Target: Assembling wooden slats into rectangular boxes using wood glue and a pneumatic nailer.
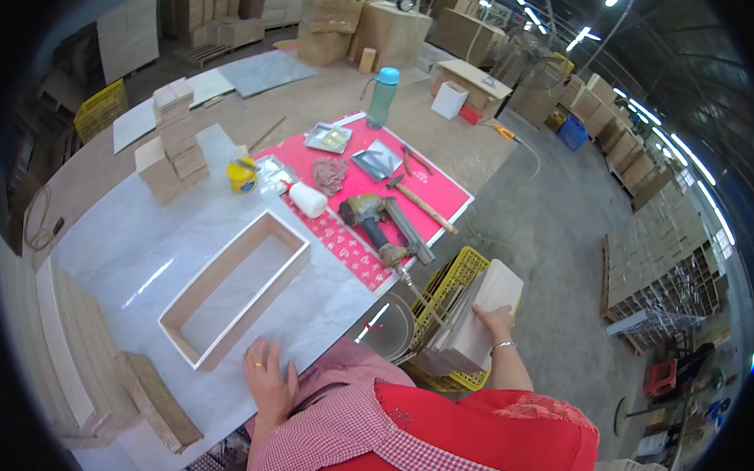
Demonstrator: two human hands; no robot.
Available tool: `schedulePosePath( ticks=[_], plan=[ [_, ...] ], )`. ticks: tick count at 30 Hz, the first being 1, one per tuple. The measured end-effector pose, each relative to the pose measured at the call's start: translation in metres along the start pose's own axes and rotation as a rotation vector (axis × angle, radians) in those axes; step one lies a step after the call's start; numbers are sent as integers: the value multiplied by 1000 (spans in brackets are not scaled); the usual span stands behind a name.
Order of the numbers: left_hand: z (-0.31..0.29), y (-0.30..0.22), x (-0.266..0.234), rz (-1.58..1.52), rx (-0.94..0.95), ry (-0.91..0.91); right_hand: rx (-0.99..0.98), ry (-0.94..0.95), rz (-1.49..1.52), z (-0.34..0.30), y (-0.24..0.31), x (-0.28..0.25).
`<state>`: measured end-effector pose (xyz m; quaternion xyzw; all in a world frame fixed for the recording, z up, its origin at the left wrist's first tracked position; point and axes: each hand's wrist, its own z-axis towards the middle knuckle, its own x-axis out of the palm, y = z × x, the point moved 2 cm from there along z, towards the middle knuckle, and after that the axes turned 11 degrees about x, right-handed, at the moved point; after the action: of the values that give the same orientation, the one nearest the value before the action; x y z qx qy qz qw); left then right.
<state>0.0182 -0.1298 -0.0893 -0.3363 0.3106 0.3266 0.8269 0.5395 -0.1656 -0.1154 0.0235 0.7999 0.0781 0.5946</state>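
On the pale marbled tabletop lies a rectangular wooden frame [262,302] with its middle open. My left hand [270,377] rests flat on the table beside the frame's near end, fingers apart and nothing in them. Down to the right of the table, my right hand [496,323] has its fingers on the top edge of a pale wooden board [497,283]. That board stands with several others in a yellow plastic crate [466,262]; the thumb is hidden. A nail gun [383,226] with an air hose lies between the frame and the crate, on a red printed sheet [447,188].
On the red sheet are a hammer [424,207], pliers [416,160], a crumpled rag [329,174] and a white squeeze bottle [308,201]. A blue-lidded water bottle [383,94] stands behind. Stacked wood strips [74,341] line the left edge, with wood blocks [174,141] farther back.
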Motion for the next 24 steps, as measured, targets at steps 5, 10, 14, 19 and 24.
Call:
schedulePosePath(
  ticks=[5,10,14,19,24],
  plan=[
    [49,-4,-47,173,-5,-114,-217,-156,26,27,-6,-18],
    [92,37,-57,272,-108,-44,-399,-195,151,21,36,-54],
    [102,58,-46,322,-223,261,-950,-7,512,-1,102,-54],
    [96,59,-40,351,-260,514,-1556,283,325,-158,181,-71],
    [68,41,-65,441,-218,472,-2042,392,77,-273,239,-76]
  ],
)
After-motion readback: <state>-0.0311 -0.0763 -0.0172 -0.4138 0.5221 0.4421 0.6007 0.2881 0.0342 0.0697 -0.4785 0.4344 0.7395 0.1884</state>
